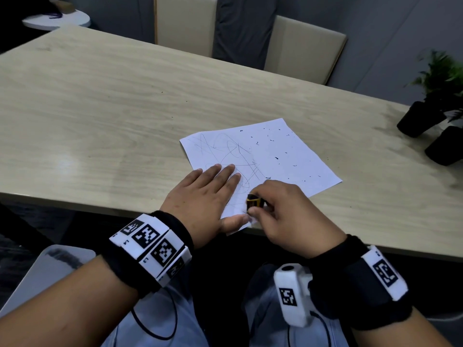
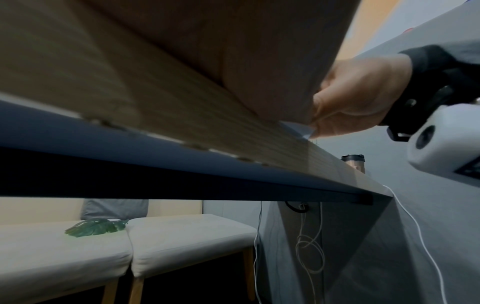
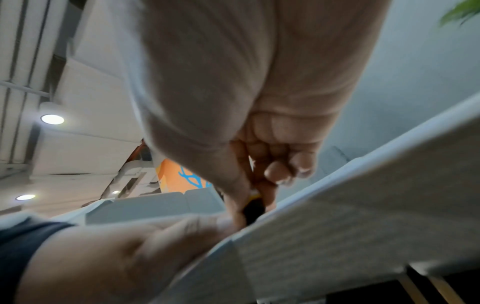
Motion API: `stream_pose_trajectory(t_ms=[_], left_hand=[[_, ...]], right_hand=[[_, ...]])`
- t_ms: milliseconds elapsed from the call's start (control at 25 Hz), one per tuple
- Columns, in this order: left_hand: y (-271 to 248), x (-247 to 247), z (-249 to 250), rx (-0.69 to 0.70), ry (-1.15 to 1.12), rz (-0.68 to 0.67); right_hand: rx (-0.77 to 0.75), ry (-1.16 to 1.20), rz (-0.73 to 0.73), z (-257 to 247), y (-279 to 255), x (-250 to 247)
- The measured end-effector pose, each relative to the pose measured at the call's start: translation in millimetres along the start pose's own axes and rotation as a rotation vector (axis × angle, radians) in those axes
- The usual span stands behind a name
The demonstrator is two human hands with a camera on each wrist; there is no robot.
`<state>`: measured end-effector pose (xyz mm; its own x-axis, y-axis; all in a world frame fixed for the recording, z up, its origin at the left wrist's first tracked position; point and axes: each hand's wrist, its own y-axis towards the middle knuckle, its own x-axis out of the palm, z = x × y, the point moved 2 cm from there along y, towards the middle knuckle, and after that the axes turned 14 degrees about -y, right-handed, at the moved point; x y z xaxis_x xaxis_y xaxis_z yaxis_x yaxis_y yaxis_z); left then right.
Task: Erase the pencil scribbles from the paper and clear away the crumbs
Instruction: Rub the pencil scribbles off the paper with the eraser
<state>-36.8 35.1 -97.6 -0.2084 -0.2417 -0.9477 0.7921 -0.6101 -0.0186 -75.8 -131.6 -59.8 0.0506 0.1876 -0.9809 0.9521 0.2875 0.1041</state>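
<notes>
Here the left hand (image 1: 203,196) lies flat, fingers straight, pinning the paper (image 1: 275,156) at centre frame so it cannot slide. The right hand (image 1: 283,209) has a narrow grip, pinching a yellow-sleeved eraser (image 1: 254,201) down on the sheet's near corner. Scribbles (image 1: 233,151) fill its left half; dark crumbs (image 1: 276,158) dot the right. Two black plant pots (image 1: 426,131) stand at right on the bench (image 1: 100,108), well apart.

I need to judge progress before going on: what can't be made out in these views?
- Scribbles under the left hand: head view, hidden by the palm pressing on the paper.
- Eraser tip contact: head view, covered by the right hand; right wrist view blurred.
- Crumbs: head view, too small to count.
- Paper surface: left wrist view, blocked by the hand.
</notes>
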Motion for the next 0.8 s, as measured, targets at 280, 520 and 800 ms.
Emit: stream_pose_trajectory(t_ms=[280, 520, 800], left_hand=[[0, -1, 0, 0.008, 0.018, -0.007], [0, -1, -1, 0.004, 0.002, -0.01], [1, 0, 0, -0.002, 0.005, 0.001]], right_hand=[[0.045, -0.016, -0.088, 13, 3, -14], [-0.016, 0.022, -0.122, 0, 5, -8], [-0.049, 0.016, -0.117, -16, 21, -9]])
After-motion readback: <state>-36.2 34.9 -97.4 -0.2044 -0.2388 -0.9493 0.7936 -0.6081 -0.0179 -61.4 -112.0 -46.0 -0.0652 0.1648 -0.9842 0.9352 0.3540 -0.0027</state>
